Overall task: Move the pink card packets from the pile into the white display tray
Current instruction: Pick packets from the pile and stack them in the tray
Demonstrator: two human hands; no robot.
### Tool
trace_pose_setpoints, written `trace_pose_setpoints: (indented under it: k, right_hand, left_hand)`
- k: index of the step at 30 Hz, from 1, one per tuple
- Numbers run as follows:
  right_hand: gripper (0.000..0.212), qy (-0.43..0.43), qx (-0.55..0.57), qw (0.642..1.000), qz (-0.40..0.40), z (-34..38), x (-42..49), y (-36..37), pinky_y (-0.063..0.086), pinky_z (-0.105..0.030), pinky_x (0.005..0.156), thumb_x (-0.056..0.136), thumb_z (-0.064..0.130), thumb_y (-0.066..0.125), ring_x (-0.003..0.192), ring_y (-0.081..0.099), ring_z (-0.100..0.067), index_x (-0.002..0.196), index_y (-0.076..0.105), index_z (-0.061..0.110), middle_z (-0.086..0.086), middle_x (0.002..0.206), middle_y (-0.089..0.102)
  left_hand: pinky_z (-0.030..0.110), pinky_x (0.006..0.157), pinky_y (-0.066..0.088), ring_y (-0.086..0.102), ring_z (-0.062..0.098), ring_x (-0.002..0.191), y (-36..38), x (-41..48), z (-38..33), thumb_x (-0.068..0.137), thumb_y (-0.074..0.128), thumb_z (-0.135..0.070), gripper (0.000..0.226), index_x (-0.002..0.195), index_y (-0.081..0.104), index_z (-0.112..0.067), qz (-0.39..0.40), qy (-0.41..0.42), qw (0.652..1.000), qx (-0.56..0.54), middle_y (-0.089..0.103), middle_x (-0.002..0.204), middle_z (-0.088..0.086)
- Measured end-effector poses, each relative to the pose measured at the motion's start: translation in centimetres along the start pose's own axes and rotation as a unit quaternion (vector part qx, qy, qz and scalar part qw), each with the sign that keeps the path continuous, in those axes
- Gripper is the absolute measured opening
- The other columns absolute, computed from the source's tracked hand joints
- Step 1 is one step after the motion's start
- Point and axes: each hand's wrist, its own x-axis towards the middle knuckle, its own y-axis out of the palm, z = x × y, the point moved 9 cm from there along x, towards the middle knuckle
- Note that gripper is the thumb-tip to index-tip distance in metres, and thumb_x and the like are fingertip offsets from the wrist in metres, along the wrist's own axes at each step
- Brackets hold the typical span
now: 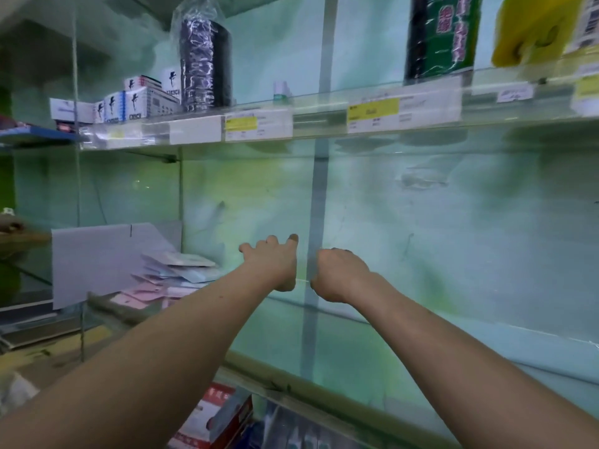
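Both bare arms stretched forward over glass shelf (pixel 421 322), hands side by side, apart. Left hand (pixel 275 264) palm down, fingers loosely spread, holding nothing. Right hand (pixel 340 273) curled into loose fist, empty. Pink card packets (pixel 142 294) lie flat in jumbled pile left of left fingers, long axes mixed. White display tray (pixel 97 257) stands behind pile.

We can read very little here. The yellow price tags (pixel 372 110) clipped to the front edge of the upper glass shelf (pixel 311 119) carry print too blurred to make out. The white boxes (pixel 142 100) at that shelf's left end bear a black brush-stroke mark, and the green packet (pixel 450 34) shows pale characters we cannot decipher.
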Motion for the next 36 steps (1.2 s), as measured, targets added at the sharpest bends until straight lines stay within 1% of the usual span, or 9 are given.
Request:
trace_pose_setpoints:
  k: [9, 13, 15, 18, 23, 26, 29, 32, 36]
  right_hand:
    - [0.018, 0.033, -0.002, 0.999, 0.004, 7.8, 4.2, 2.1, 0.036, -0.030, 0.074, 0.091, 0.012, 0.047, 0.109, 0.053, -0.032, 0.108, 0.053, 0.007, -0.015, 0.118, 0.057]
    - [0.004, 0.049, 0.007, 0.999, 0.006, 10.4, 5.3, 2.9, 0.035, -0.030, 0.071, 0.091, 0.013, 0.048, 0.105, 0.054, -0.032, 0.094, 0.047, 0.012, -0.014, 0.113, 0.058]
    - [0.004, 0.049, 0.013, 0.999, 0.004, 11.5, 5.7, 3.2, 0.037, -0.030, 0.072, 0.091, 0.014, 0.048, 0.103, 0.055, -0.033, 0.093, 0.047, 0.011, -0.014, 0.112, 0.059]
    - [0.009, 0.051, 0.019, 0.998, 0.010, 12.7, 6.4, 3.9, 0.043, -0.032, 0.077, 0.091, 0.015, 0.048, 0.103, 0.056, -0.033, 0.095, 0.051, 0.007, -0.015, 0.112, 0.060]
    - [0.035, 0.036, 0.023, 0.999, 0.018, 15.1, 7.8, 4.6, 0.045, -0.034, 0.090, 0.094, 0.022, 0.047, 0.114, 0.053, -0.033, 0.123, 0.053, 0.005, -0.015, 0.126, 0.056]
    - [0.040, 0.025, 0.019, 0.999, 0.024, 16.3, 8.8, 5.0, 0.044, -0.036, 0.097, 0.094, 0.023, 0.047, 0.120, 0.050, -0.032, 0.130, 0.050, 0.007, -0.014, 0.133, 0.053]
    - [0.041, 0.017, 0.016, 0.999, 0.034, 17.4, 9.4, 5.5, 0.043, -0.037, 0.099, 0.094, 0.024, 0.047, 0.122, 0.048, -0.031, 0.132, 0.048, 0.008, -0.013, 0.135, 0.051]
    - [0.039, 0.008, 0.015, 0.999, 0.047, 18.2, 9.9, 6.1, 0.043, -0.037, 0.098, 0.095, 0.023, 0.045, 0.122, 0.048, -0.030, 0.132, 0.049, 0.011, -0.011, 0.136, 0.051]
    - [0.038, -0.004, 0.025, 0.998, 0.052, 19.5, 10.8, 6.9, 0.043, -0.037, 0.099, 0.096, 0.016, 0.042, 0.122, 0.049, -0.029, 0.132, 0.051, 0.015, -0.009, 0.137, 0.052]
  left_hand:
    - [0.048, 0.102, 0.030, 0.043, 0.032, 0.123, 1.9, 3.5, 9.4, 0.084, 0.063, -0.030, 0.086, 0.150, 0.008, -0.026, 0.028, 0.033, 0.999, -0.029, 0.036, 0.138, 0.012]
    - [0.048, 0.101, 0.033, 0.043, 0.033, 0.124, 2.3, 4.5, 12.5, 0.083, 0.065, -0.034, 0.087, 0.150, 0.009, -0.026, 0.027, 0.062, 0.997, -0.039, 0.035, 0.140, 0.012]
    - [0.047, 0.101, 0.038, 0.045, 0.034, 0.124, 2.3, 5.3, 14.0, 0.082, 0.066, -0.034, 0.089, 0.150, 0.010, -0.026, 0.029, 0.068, 0.996, -0.043, 0.035, 0.140, 0.013]
    - [0.048, 0.101, 0.040, 0.047, 0.036, 0.121, 2.6, 6.5, 16.1, 0.080, 0.068, -0.033, 0.093, 0.150, 0.008, -0.025, 0.039, 0.073, 0.995, -0.058, 0.036, 0.140, 0.016]
    - [0.038, 0.097, 0.045, 0.051, 0.032, 0.119, 3.2, 7.8, 18.8, 0.084, 0.067, -0.022, 0.094, 0.152, 0.002, -0.014, 0.060, 0.084, 0.991, -0.089, 0.044, 0.141, 0.014]
    - [0.035, 0.105, 0.039, 0.043, 0.030, 0.130, 4.0, 8.5, 20.5, 0.085, 0.068, -0.023, 0.089, 0.151, 0.010, -0.010, 0.083, 0.083, 0.987, -0.108, 0.034, 0.150, 0.013]
    - [0.037, 0.111, 0.031, 0.033, 0.027, 0.138, 5.7, 9.0, 21.8, 0.083, 0.068, -0.041, 0.089, 0.151, 0.018, -0.012, 0.120, 0.087, 0.985, -0.090, 0.025, 0.155, 0.008]
    - [0.038, 0.107, 0.036, 0.041, 0.026, 0.132, 7.4, 9.0, 22.1, 0.080, 0.066, -0.050, 0.079, 0.144, 0.037, -0.013, 0.142, 0.096, 0.983, -0.073, 0.038, 0.149, 0.007]
    - [0.033, 0.092, 0.042, 0.053, 0.028, 0.119, 7.8, 8.9, 21.7, 0.086, 0.062, -0.040, 0.055, 0.129, 0.056, -0.006, 0.130, 0.115, 0.979, -0.106, 0.055, 0.131, 0.011]
